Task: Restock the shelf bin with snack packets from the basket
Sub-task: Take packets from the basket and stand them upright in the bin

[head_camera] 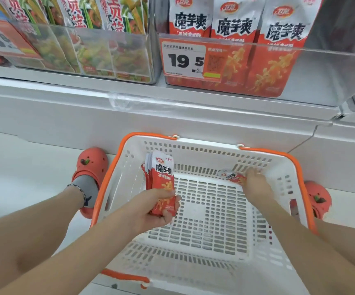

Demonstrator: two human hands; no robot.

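Basket [255,158] — one loose packet [230,176] inside

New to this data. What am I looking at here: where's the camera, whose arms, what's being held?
There is no robot: a person works with bare hands, and the single camera sits on their head, looking forward and down. The left hand grips a small stack of red snack packets, held upright over the white basket with orange handles, which stands on the floor. The right hand reaches to the basket's far corner and touches the last loose packet there; whether it has gripped it yet is unclear. Above, a clear shelf bin holds matching red packets behind a price tag reading 19.5. Orange clogs show on both sides.
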